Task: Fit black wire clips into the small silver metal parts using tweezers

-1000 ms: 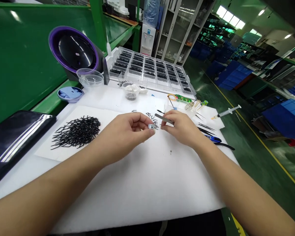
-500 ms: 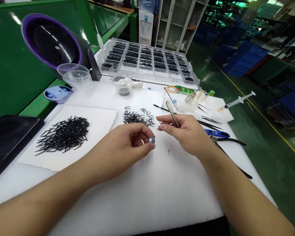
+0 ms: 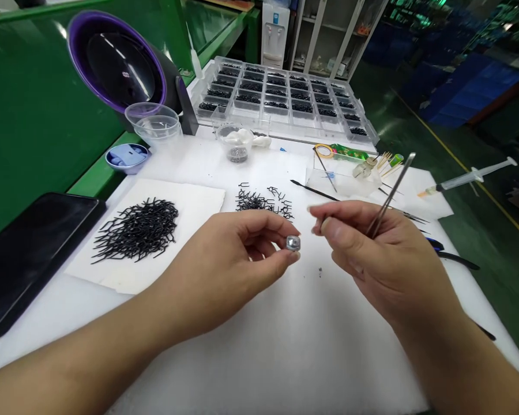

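Note:
Between the thumb and fingertips of my left hand sits a small shiny silver metal block. To the right of it, my right hand is closed around metal tweezers, whose upper end points up and right. The thumb and index finger of that hand are pinched together; something tiny and dark may be between them, too small to name. Behind my hands lies a loose scatter of small black forked pieces. A larger heap of black bent pieces rests on white paper at the left.
Tiny specks lie on the white work surface. Behind stand a compartment box of black pieces, clear cups and a purple-rimmed black device. At right are a syringe and pliers; a black tray is at left.
My right hand has turned and come nearer, its tweezers now leaning up and right instead of up and left. The left hand still holds the block. The whole view has shifted.

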`<state>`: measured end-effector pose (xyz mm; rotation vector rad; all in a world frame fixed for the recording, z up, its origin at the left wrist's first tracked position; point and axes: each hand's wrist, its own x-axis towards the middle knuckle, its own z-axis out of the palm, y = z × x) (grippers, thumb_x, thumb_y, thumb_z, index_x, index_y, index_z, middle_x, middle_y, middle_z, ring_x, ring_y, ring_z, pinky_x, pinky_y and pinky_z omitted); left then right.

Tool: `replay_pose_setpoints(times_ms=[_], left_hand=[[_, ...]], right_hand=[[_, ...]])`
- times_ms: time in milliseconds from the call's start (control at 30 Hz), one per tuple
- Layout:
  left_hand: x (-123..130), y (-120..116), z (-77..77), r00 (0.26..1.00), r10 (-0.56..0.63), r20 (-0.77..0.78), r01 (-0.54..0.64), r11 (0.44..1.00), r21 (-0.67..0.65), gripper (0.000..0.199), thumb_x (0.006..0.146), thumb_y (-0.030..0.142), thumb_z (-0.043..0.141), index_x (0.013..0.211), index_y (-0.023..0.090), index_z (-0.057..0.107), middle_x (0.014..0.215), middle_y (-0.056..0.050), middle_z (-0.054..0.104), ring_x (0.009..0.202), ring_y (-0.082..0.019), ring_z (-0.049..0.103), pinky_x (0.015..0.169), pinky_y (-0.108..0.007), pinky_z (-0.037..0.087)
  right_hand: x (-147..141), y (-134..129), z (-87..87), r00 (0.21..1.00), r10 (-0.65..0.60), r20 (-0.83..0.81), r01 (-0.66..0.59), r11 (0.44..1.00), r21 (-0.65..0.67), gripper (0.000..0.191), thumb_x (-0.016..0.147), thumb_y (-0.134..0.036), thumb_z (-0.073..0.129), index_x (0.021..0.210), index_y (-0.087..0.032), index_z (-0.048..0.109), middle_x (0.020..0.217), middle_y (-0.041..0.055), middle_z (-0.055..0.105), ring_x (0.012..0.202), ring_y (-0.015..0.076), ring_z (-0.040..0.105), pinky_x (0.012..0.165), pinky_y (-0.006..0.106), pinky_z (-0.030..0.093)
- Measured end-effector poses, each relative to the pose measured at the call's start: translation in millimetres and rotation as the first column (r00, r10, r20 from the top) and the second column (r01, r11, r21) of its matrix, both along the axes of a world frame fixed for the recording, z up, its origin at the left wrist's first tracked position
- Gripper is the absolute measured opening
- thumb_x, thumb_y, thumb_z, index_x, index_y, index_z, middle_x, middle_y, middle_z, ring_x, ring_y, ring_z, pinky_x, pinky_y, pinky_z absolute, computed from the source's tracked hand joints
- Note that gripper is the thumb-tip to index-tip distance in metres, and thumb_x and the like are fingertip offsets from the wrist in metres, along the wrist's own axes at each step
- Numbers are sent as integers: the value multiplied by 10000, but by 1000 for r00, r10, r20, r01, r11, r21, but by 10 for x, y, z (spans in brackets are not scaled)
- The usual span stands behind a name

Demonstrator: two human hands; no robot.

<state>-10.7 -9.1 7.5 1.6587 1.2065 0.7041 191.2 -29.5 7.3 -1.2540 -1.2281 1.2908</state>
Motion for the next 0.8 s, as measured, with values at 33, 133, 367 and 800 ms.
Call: replay_pose_setpoints(times_ms=[33,133,367,800], left_hand=[[-4,-5,8,1000,-4,7,4,1000,11,128,821,348,769,938,296,776,718,70,735,612,-83,646,544,-153,512],[-8,-11,42,1000,-6,24,5,1000,17,91,826,328,760,904,289,782,708,73,739,609,-79,646,548,-142,513],[14,-6,66,999,-28,29,28,1000,13,72,813,306,746,848,266,795,655,48,724,556,-103,620,479,-162,499],[60,-47,92,999,30,41,-28,998,-50,73,758,297,736,703,252,750,580,53,679,505,-105,581,420,-156,463]], right_hand=[[-3,-4,2,1000,0,-3,0,1000,-16,135,826,-418,820,942,-350,822,710,-26,668,485,63,320,445,245,271],[-5,-13,0,1000,-4,1,4,1000,-18,99,817,-420,832,902,-369,822,674,-52,645,485,52,339,453,224,312],[-37,-74,-2,986,9,164,-28,993,119,74,899,-393,760,889,-360,825,1054,-15,764,1074,188,679,890,305,564],[-145,-145,24,988,-18,153,1,994,112,86,916,-339,737,863,-335,805,1103,2,752,1106,257,693,892,407,622]])
